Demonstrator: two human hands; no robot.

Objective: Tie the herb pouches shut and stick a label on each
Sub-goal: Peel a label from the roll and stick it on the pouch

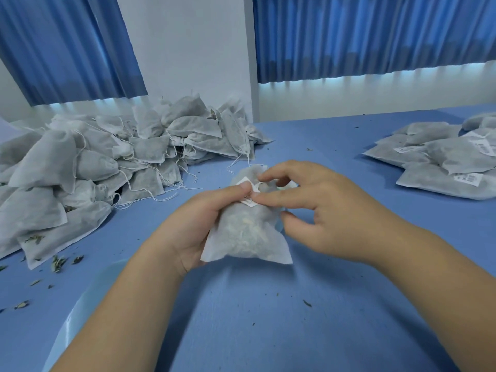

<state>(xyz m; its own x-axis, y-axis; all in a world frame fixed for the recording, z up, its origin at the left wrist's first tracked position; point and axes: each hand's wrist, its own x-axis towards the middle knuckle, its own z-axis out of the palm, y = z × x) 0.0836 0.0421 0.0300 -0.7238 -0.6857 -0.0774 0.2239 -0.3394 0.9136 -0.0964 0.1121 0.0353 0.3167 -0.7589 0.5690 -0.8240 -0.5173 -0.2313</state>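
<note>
Head view: left hand (197, 220) grips soft gauzy white pouch (248, 237); right hand (324, 210) pinches small paper label (245, 181) on it

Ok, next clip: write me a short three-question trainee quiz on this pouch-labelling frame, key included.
1. True or false: the left hand grips the pouch above the table rather than leaving it lying flat.
2. Multiple choice: the pouches that already carry labels lie A) in the tall heap on the left, B) in the flat stack on the right, C) under the person's forearms.
3. Fill in: the fingertips of the right hand touch the white ____ near the top of the held pouch.

Key: 1 true; 2 B; 3 label.
</note>
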